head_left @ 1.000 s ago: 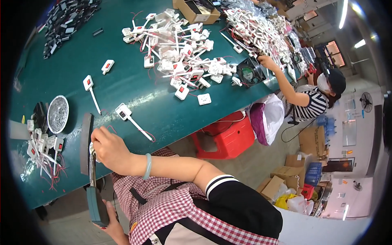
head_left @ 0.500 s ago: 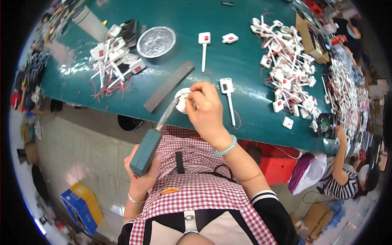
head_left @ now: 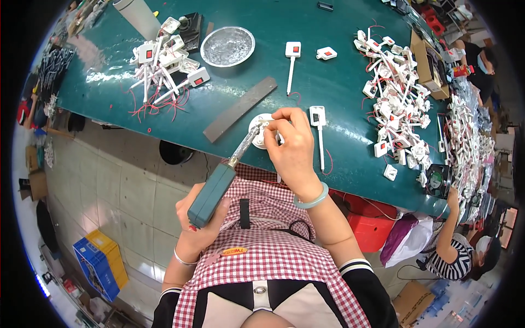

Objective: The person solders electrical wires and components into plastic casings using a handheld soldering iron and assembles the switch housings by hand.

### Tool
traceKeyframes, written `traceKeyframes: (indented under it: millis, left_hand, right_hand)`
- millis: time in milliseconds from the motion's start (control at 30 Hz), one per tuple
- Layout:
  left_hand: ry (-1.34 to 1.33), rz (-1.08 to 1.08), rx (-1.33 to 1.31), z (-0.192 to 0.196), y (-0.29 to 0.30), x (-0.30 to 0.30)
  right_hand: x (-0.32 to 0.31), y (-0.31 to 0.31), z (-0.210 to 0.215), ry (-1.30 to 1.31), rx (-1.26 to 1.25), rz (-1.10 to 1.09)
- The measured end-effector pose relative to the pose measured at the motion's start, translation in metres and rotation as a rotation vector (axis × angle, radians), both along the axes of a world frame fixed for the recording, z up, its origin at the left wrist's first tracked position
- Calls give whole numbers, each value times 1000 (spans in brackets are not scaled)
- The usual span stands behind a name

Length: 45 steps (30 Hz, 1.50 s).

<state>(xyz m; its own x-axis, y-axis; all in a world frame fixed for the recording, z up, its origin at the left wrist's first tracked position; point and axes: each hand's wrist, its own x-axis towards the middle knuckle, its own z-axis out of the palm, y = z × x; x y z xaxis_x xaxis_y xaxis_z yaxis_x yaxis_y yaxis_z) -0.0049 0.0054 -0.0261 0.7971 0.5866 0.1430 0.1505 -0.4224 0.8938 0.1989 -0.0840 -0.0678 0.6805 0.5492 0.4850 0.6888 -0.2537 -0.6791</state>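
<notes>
Teal plastic fills the left hand (head_left: 199, 227), which grips the soldering iron (head_left: 214, 191) by its handle near the lap, its metal tip slanting up to the round white part (head_left: 258, 134) at the table's near edge. The right hand (head_left: 290, 147) pinches that part from the right, fingers closed on it. Just beyond lie a grey flat bar (head_left: 239, 108) and a white stick switch (head_left: 319, 131) on the green table (head_left: 339, 82).

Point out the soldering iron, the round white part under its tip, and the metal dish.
soldering iron (head_left: 212, 191): head view, on its teal handle.
round white part (head_left: 258, 138): head view, on its visible left edge.
metal dish (head_left: 227, 46): head view, on its shiny inside.
</notes>
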Motion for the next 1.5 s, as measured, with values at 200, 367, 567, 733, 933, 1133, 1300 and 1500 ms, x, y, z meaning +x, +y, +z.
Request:
traceKeyframes:
  millis: [200, 367, 567, 733, 933, 1133, 1300, 1500]
  left_hand:
    - [-7, -9, 15, -3, 0, 2]
    - [32, -22, 1, -1, -1, 3]
    - [86, -51, 11, 4, 1, 3]
    - [80, -42, 19, 10, -2, 8]
    - [68, -27, -6, 15, 2, 7]
    - [-38, 18, -27, 7, 2, -4]
    - [-31, 81, -224, 9, 0, -2]
    - [67, 138, -449, 6, -2, -3]
  right_hand:
    - [0, -1, 1, 3, 3, 7]
    - [0, -1, -1, 1, 3, 5]
    - [1, -1, 0, -13, -5, -3]
    - [0, 0, 0, -4, -10, -4]
    - [1, 0, 1, -6, -24, -10]
    - [0, 0, 2, 6, -18, -2]
    - [0, -1, 2, 21, -14, 8]
    - [0, -2, 3, 49, -19, 11]
